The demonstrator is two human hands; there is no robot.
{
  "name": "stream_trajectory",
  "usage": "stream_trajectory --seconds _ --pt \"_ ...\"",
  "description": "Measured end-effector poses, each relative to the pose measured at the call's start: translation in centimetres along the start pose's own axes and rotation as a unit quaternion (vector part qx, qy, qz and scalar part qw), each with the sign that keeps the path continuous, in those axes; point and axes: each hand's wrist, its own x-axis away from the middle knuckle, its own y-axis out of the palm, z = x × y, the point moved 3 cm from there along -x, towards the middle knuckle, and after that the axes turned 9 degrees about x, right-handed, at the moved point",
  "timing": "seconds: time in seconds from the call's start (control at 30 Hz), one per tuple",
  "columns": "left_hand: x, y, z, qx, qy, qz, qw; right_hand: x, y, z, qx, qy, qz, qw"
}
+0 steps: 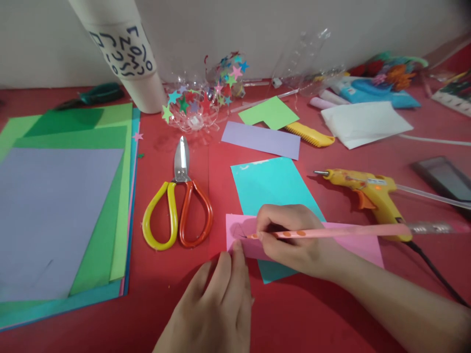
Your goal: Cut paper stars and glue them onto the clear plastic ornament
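My right hand (294, 240) is closed around a pink pencil with orange dots (331, 232), its tip resting on the left end of a pink paper strip (362, 242). A faint drawn outline shows near the tip. My left hand (217, 304) lies flat with fingers together, its fingertips pressing the strip's lower left corner. The strip lies across a turquoise sheet (270, 184) on the red table (165, 294).
Scissors with yellow and orange handles (180, 206) lie left of the strip. A yellow glue gun (368, 191) rests to the right, cord trailing. A stack of coloured paper (62, 206) fills the left. Farther back: a lilac strip (261, 138), green paper (268, 113), a plastic flower with stars (195, 105), a phone (443, 177).
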Motion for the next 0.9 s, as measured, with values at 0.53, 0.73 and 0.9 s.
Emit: stream_trajectory --seconds 0.53,0.73,0.9 --pt "0.02 -0.08 0.09 0.0 0.006 -0.009 1.0 -0.17 -0.09 0.06 0.006 0.013 0.013 1.0" --pt "0.11 0.02 0.05 -0.003 0.008 -0.008 1.0 0.02 -0.07 0.19 -0.002 0.013 0.014 1.0" --pt "0.11 0.0 0.03 -0.003 0.004 -0.004 1.0 -0.04 0.08 0.17 -0.013 0.022 -0.002 1.0"
